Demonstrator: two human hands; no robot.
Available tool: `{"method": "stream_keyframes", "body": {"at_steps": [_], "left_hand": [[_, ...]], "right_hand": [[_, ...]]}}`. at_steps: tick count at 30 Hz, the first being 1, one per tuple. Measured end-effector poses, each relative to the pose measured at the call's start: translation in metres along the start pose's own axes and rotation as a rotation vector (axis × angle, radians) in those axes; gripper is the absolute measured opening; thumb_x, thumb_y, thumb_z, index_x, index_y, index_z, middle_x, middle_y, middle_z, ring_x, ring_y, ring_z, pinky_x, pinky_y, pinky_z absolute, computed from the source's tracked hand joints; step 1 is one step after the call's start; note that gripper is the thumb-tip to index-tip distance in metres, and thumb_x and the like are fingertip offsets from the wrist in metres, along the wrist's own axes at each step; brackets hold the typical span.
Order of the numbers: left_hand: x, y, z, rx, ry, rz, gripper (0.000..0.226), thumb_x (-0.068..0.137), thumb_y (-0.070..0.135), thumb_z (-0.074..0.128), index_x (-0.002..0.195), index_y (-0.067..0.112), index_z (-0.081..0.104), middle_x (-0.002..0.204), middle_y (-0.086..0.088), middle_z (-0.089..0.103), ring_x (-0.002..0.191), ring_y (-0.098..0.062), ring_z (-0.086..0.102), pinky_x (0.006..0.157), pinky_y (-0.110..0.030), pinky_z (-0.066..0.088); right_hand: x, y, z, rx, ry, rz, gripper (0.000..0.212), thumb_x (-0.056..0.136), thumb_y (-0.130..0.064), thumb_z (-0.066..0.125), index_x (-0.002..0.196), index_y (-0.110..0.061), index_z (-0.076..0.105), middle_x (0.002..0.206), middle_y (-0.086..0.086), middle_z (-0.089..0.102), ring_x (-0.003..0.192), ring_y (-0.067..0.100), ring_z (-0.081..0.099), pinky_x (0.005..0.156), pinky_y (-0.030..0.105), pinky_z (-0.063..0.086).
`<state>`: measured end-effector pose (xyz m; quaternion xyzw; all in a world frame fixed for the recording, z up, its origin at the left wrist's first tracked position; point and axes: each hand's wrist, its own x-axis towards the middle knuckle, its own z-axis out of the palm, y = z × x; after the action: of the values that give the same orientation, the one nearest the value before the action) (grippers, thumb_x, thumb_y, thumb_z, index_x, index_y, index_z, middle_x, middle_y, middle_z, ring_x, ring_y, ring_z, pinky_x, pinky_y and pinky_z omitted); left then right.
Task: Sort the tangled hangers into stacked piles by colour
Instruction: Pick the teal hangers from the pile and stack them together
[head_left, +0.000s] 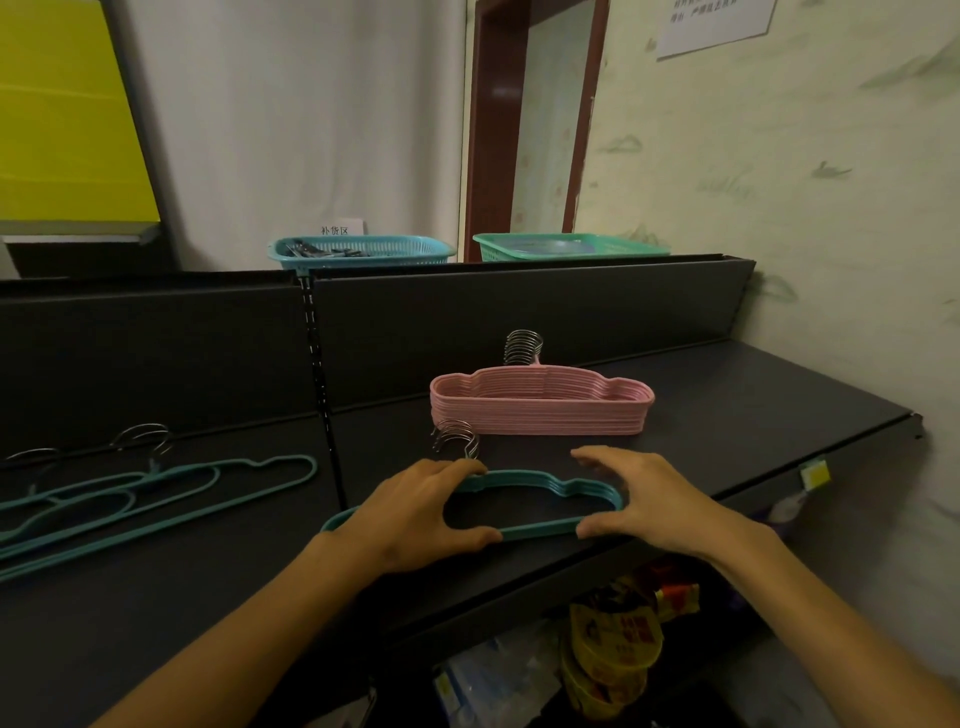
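Lower shelf, nearest, below the hands: yellow snack packets and clear plastic bags, contents otherwise unreadable

Left hand: palm down on the left half of the teal hanger stack; fingers curled over its far rim, thumb against its near bar, gripping it

Right hand: at the stack's right end; fingers arched over the far rim, thumb touching the near bar, holding the end between them

Teal hanger stack: several hangers, lying flat on the dark shelf between the two hands; its metal hooks stand just beyond the left fingertips

Loose teal hangers: left of the left hand, overlapping and spread flat on the adjoining shelf section, hooks pointing away

Pink hanger stack: beyond the fingertips of both hands, apart from the teal stack, neatly piled, hooks bunched at its far side

Back panel: dark, upright, behind both stacks

Blue basket: on top of the panel, far left of centre, holding dark metal items too small to identify

Green basket: beside it to the right, contents not clear

Room: white curtain, brown door frame, patterned wall with a paper notice, yellow board at far left
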<state>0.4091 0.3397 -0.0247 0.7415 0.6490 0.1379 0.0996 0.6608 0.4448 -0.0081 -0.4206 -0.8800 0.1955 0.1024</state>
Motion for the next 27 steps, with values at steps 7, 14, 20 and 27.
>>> {"method": "stream_keyframes", "body": {"at_steps": [7,14,20,27], "left_hand": [[0.002,0.001,0.0,0.009,-0.002,0.0,0.076,0.08,0.066,0.054,0.143,0.036,0.024,0.144,0.006,0.038,0.128,-0.01,0.036,0.104,-0.029,0.036],[-0.006,-0.005,0.002,0.004,-0.008,-0.02,0.083,0.075,0.071,0.053,0.144,0.039,0.021,0.149,0.007,0.033,0.132,-0.011,0.034,0.107,-0.031,0.034],[-0.025,-0.024,-0.002,-0.023,0.026,-0.075,0.086,0.068,0.075,0.052,0.142,0.043,0.022,0.148,0.009,0.034,0.131,-0.009,0.035,0.106,-0.027,0.034],[-0.029,-0.032,0.001,-0.102,0.059,-0.089,0.083,0.066,0.074,0.058,0.137,0.043,0.029,0.141,0.009,0.043,0.125,-0.009,0.042,0.105,-0.03,0.039]], "right_hand": [[0.0,0.001,0.004,0.026,-0.011,0.021,0.077,0.076,-0.031,0.079,0.142,-0.034,0.039,0.135,-0.009,0.052,0.125,0.009,0.048,0.104,0.03,0.042],[0.001,-0.001,0.004,-0.001,-0.023,0.012,0.08,0.076,-0.033,0.079,0.144,-0.033,0.036,0.141,-0.008,0.047,0.128,0.009,0.044,0.105,0.027,0.038],[0.008,-0.006,0.007,0.004,-0.09,0.019,0.084,0.075,-0.034,0.08,0.145,-0.035,0.033,0.142,-0.008,0.047,0.131,0.012,0.043,0.111,0.036,0.037],[0.011,-0.006,0.006,-0.036,-0.117,0.051,0.082,0.077,-0.032,0.078,0.145,-0.035,0.032,0.14,-0.007,0.048,0.13,0.014,0.043,0.111,0.038,0.036]]}}
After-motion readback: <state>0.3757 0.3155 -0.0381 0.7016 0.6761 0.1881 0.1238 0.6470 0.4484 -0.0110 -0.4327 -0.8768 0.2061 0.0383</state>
